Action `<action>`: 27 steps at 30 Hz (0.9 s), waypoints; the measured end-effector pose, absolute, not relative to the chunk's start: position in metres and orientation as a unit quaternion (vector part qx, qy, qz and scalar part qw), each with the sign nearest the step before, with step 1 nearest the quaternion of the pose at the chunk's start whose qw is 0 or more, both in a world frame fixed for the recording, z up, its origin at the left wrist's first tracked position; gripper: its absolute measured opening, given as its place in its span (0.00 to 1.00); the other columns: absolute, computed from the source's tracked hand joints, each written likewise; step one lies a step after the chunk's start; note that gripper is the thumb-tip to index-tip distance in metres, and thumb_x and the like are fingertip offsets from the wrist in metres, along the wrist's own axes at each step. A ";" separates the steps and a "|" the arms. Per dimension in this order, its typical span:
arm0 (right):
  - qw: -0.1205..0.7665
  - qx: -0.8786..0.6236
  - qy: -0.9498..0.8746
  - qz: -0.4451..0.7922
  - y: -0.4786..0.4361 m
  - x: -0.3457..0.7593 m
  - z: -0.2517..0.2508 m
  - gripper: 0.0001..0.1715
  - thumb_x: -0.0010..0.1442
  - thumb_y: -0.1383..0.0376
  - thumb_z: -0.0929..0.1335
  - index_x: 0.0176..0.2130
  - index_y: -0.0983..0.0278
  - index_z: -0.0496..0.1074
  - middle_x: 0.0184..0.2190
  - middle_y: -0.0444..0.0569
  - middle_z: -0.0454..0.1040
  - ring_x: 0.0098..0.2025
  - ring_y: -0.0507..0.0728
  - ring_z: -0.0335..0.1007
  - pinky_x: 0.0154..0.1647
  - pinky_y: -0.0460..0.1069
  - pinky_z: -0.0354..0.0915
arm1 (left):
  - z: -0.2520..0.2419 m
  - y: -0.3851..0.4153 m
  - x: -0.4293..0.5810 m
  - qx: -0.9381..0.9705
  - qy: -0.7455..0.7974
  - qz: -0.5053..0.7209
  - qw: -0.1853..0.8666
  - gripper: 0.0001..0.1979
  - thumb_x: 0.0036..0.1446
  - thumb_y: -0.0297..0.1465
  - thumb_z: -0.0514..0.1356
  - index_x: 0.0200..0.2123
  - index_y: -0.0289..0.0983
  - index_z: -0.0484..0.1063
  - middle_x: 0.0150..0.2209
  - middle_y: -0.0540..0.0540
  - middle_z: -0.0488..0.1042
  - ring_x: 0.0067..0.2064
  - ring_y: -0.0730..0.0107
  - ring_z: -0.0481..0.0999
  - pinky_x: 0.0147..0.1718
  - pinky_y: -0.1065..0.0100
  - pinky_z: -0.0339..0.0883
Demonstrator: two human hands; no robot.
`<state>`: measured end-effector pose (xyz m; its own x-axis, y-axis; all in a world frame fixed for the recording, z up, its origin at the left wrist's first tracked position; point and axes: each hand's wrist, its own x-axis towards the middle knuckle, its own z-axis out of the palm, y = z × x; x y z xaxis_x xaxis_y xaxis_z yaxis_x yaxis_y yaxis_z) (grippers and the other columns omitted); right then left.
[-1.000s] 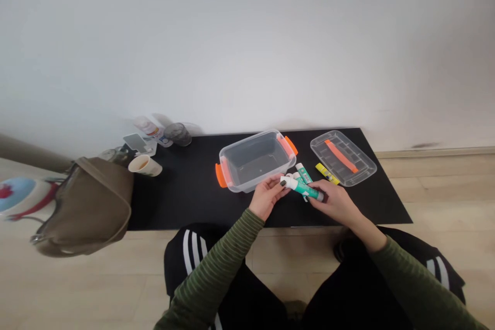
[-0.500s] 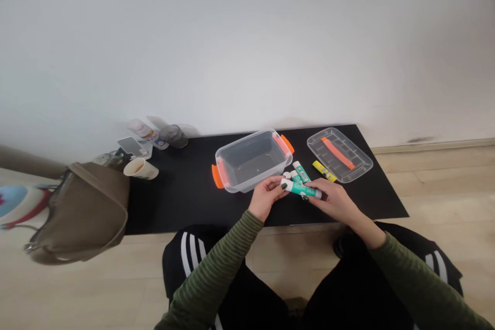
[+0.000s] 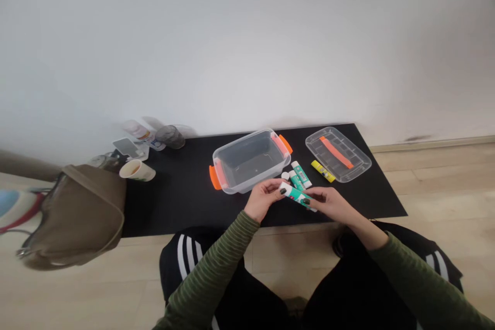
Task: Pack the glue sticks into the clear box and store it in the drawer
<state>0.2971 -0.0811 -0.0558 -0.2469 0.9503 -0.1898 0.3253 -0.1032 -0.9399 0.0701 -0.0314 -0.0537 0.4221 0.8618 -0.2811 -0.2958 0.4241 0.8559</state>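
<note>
Spanning left fingers (image 3: 274,196) and right fingers (image 3: 318,194), green-white tube (image 3: 297,195), pinched near both ends, label unclear

Mid-frame, the box (image 3: 253,159) is clear, smooth plastic with a slight gloss, its clips (image 3: 214,178) opaque orange plastic; right of centre, the lid (image 3: 338,154) is clear, ridged plastic. The tube (image 3: 296,194) at lower centre looks like smooth plastic. The tabletop (image 3: 181,191) is matt black, the cup (image 3: 141,171) at left paper, the sleeves (image 3: 214,263) along the bottom ribbed cloth, the floor (image 3: 116,294) wood-like, the wall (image 3: 247,46) above matt.
</note>
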 end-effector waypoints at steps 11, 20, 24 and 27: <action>0.215 -0.581 -0.679 0.393 -0.076 0.298 -0.048 0.17 0.58 0.56 0.68 0.43 0.62 0.78 0.34 0.46 0.79 0.35 0.55 0.73 0.36 0.47 0.65 | -0.074 -0.031 0.078 0.505 0.398 0.392 0.658 0.20 0.51 0.34 0.68 0.48 0.35 0.76 0.51 0.38 0.77 0.52 0.56 0.76 0.56 0.52 0.67; 0.069 -0.773 -0.622 0.103 -0.050 0.333 -0.061 0.17 0.62 0.57 0.65 0.46 0.63 0.75 0.41 0.54 0.77 0.47 0.61 0.71 0.41 0.50 0.63 | -0.106 -0.016 0.079 0.796 0.452 0.301 0.268 0.18 0.57 0.25 0.60 0.52 0.38 0.72 0.55 0.38 0.72 0.58 0.54 0.70 0.59 0.49 0.63; 0.019 -0.786 -0.613 0.082 -0.047 0.323 -0.067 0.15 0.63 0.58 0.65 0.44 0.62 0.73 0.41 0.54 0.76 0.47 0.61 0.69 0.38 0.50 0.62 | -0.110 -0.019 0.083 0.822 0.447 0.271 0.224 0.14 0.58 0.25 0.60 0.48 0.37 0.72 0.51 0.39 0.73 0.53 0.57 0.72 0.55 0.54 0.67; 0.013 -0.791 -0.609 0.052 -0.046 0.317 -0.070 0.15 0.64 0.56 0.63 0.44 0.63 0.72 0.42 0.54 0.75 0.48 0.62 0.68 0.35 0.50 0.62 | -0.107 -0.021 0.082 0.834 0.443 0.254 0.207 0.10 0.58 0.26 0.60 0.45 0.38 0.72 0.48 0.41 0.72 0.50 0.61 0.73 0.52 0.59 0.69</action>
<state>0.3165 -0.0457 -0.0703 0.2521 0.9654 -0.0665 0.9626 -0.2572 -0.0849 0.0820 -0.0212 -0.1071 0.4776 0.8451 0.2403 0.6343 -0.5209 0.5712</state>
